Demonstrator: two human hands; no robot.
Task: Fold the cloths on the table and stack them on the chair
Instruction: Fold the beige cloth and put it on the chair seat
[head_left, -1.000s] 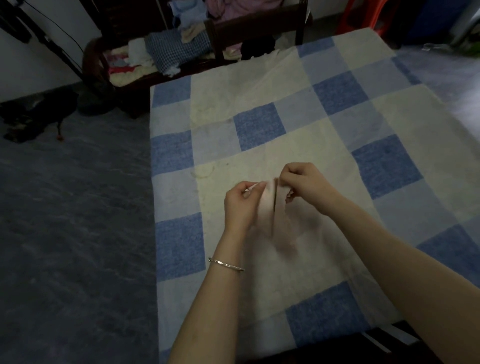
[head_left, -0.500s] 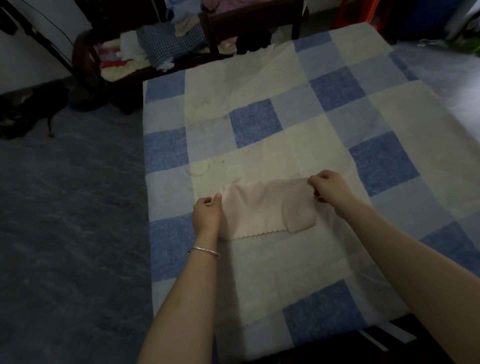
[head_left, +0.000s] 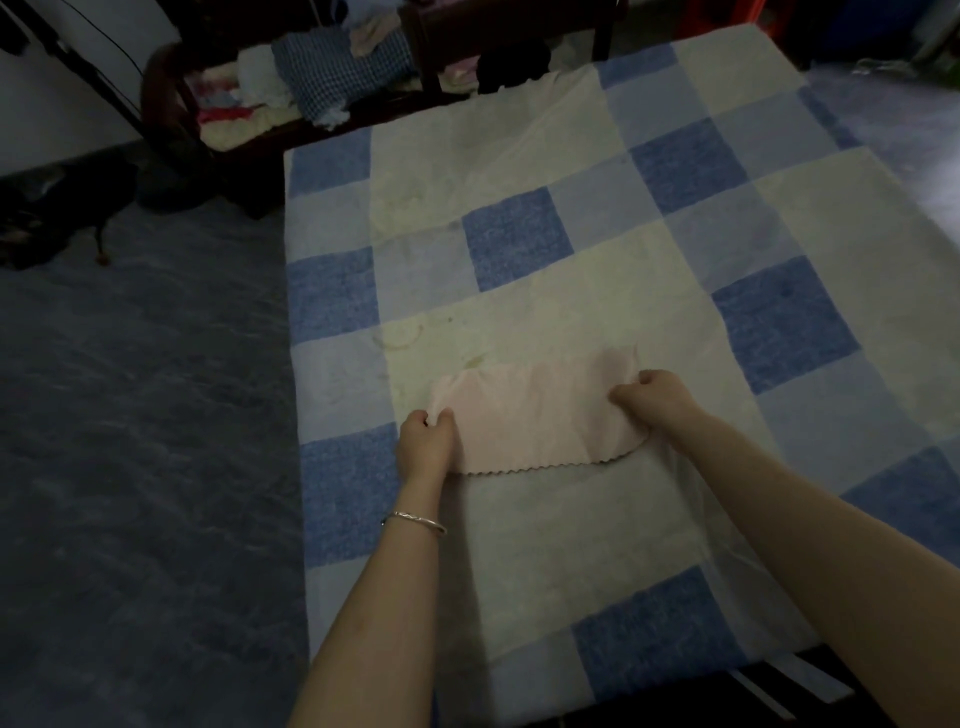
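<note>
A small pale pink cloth (head_left: 535, 415) with a scalloped near edge lies spread flat on the blue-and-cream checked table (head_left: 519, 234). My left hand (head_left: 426, 441) pinches its left end. At the cloth's right end, my right hand (head_left: 652, 397) grips the fabric, and a corner stands up just above the knuckles. A dark wooden chair (head_left: 171, 93) stands beyond the table's far left corner, holding a pile of cloths (head_left: 332, 73), among them a blue checked one.
A second dark chair back (head_left: 498, 26) rises at the table's far edge. The grey floor (head_left: 140, 441) runs along the left of the table. Dark objects (head_left: 57, 208) lie on the floor at the far left.
One second ago both hands held the cloth bunched together above the table. They have since moved apart, and the cloth now lies stretched out flat between them.
</note>
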